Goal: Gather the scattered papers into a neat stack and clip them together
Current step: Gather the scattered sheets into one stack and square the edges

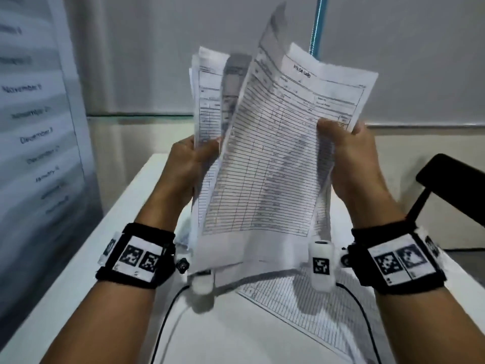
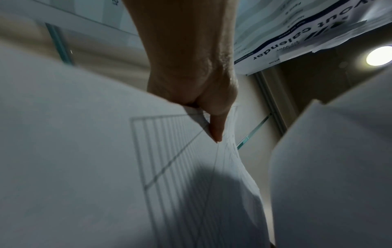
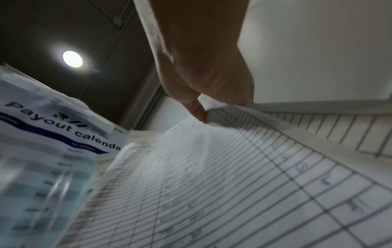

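White paper, printed with ruled forms, is held upright above the worktop (image 1: 65,298) as a loose sheaf of papers (image 1: 275,158). The sheaf is gripped at its 9 o'clock edge by the left hand (image 1: 189,166) and at its 3 o'clock edge by the right hand (image 1: 349,156), thumbs pressed on the near face and fingers curled behind. The sheets are fanned and uneven at 12 o'clock, with one leaf standing higher than the rest. One more sheet (image 1: 309,298) is seen lying flat on the worktop at 6 o'clock, below the sheaf.

The gathering step is judged to be in hand, the squaring not yet done. No clip can be made out in any view. Next, the lower edges would need to be tapped down on the worktop so that the leaves are aligned, and the flat sheet would have to be taken in before any clip is sought. A payout calendar (image 1: 34,114) is hung at 9 o'clock.
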